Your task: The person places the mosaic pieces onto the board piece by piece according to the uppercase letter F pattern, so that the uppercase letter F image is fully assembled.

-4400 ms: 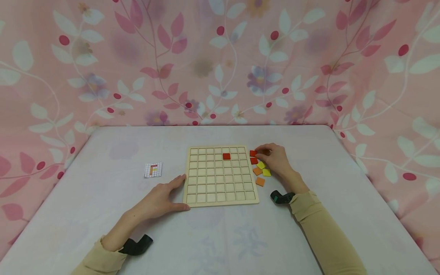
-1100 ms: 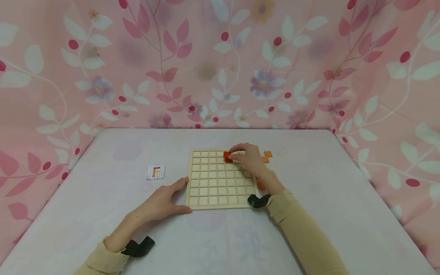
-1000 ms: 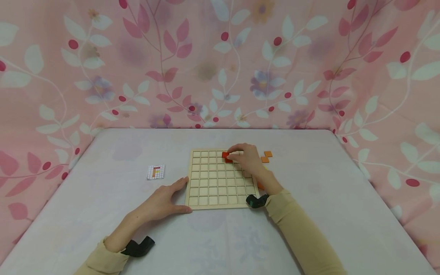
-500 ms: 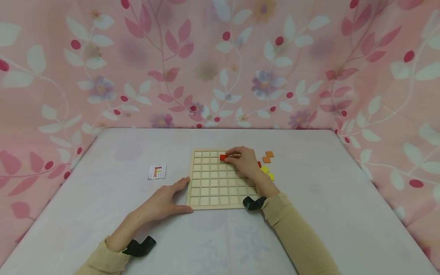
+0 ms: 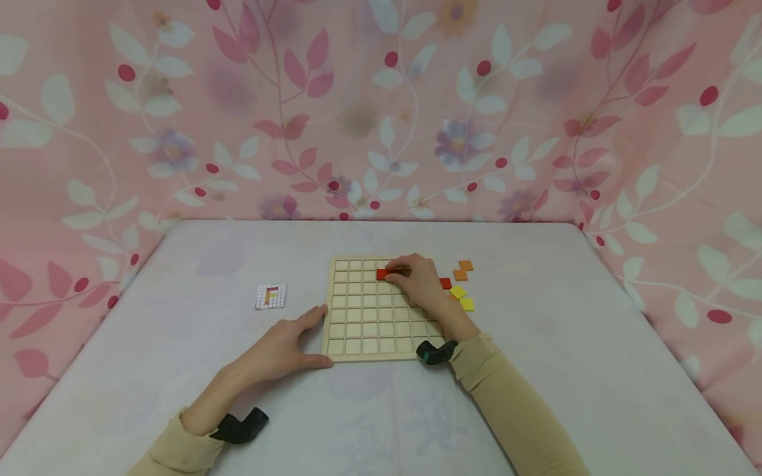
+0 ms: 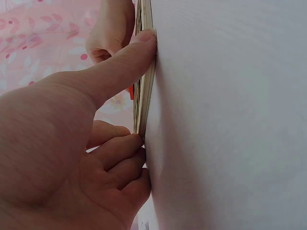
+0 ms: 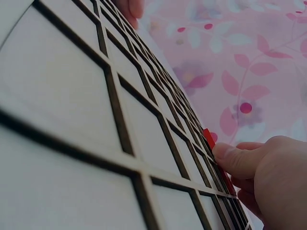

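A wooden grid board [image 5: 354, 328] lies on the white-covered table. My left hand [image 5: 276, 350] touches its near left corner, the thumb at the near edge and the index finger at the left edge. In the left wrist view, that thumb [image 6: 125, 62] lies straight along the board's side. Over the board's far rows, my right hand [image 5: 419, 284] pinches a red tile [image 5: 381, 274] between thumb and fingertips, low at a cell. The right wrist view shows the red tile [image 7: 209, 138] right at the grid's surface. The hand covers the cells beside it.
Right of the board lie another red tile [image 5: 445, 283], two yellow tiles [image 5: 467, 305] and orange tiles [image 5: 465, 265]. A small paper card [image 5: 270, 296] with a coloured grid pattern lies to the left. A floral curtain [image 5: 357, 119] hangs behind the table.
My right hand has gone from the tiles at the right to the board with a red tile, then shifted slightly left and lower over the cells. My left hand stays at the board's corner.
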The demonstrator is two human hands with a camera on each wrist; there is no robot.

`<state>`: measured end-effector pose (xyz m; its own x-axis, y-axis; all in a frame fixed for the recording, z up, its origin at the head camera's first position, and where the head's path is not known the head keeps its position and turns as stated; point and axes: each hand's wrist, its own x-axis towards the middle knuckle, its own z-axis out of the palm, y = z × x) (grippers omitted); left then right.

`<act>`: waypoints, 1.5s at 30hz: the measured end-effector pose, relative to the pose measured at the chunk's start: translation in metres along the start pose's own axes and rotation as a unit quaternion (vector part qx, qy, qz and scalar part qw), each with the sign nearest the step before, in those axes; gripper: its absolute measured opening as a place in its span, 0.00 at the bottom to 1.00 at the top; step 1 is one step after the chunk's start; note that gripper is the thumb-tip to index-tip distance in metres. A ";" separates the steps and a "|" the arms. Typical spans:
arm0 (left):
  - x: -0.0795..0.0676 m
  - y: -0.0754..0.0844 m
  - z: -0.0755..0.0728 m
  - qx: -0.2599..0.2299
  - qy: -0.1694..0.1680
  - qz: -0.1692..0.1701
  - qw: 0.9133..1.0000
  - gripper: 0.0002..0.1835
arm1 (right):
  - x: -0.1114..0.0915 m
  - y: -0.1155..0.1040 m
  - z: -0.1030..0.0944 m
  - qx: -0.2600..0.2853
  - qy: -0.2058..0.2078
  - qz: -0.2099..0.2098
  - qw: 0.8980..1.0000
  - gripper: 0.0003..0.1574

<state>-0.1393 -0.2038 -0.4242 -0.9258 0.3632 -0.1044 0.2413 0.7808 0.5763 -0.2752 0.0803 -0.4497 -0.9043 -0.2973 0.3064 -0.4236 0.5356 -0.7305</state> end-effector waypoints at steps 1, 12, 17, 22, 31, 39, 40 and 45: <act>0.000 0.000 0.000 0.000 0.000 -0.001 1.000 0.56 | 0.000 0.000 0.000 -0.003 0.002 -0.005 1.000 0.11; 0.001 0.000 0.000 0.002 0.000 0.000 1.000 0.56 | 0.001 0.001 0.001 -0.022 0.017 -0.036 0.999 0.11; 0.001 0.000 0.000 0.003 0.001 0.002 1.000 0.56 | 0.000 0.001 0.001 -0.025 0.016 -0.027 0.999 0.11; 0.001 0.000 0.001 0.004 0.001 0.003 1.000 0.56 | -0.001 0.000 0.001 -0.030 0.015 -0.023 0.999 0.12; -0.001 0.002 -0.002 0.001 -0.001 -0.003 1.000 0.56 | 0.000 0.002 0.001 -0.037 0.013 -0.029 0.999 0.13; -0.001 0.002 -0.002 0.001 0.002 0.002 1.000 0.56 | 0.001 0.003 0.001 -0.028 0.009 -0.028 0.999 0.12; 0.000 0.002 -0.002 0.002 0.002 0.003 1.000 0.56 | 0.000 0.003 0.001 -0.028 0.009 -0.029 0.999 0.12; 0.000 0.002 -0.001 0.003 0.000 -0.001 1.000 0.56 | 0.000 0.003 0.001 -0.033 0.008 -0.027 0.999 0.12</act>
<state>-0.1391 -0.2029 -0.4219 -0.9267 0.3607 -0.1057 0.2401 0.7845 0.5717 -0.2763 0.0811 -0.4520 -0.8804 -0.3148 0.3548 -0.4742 0.5702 -0.6708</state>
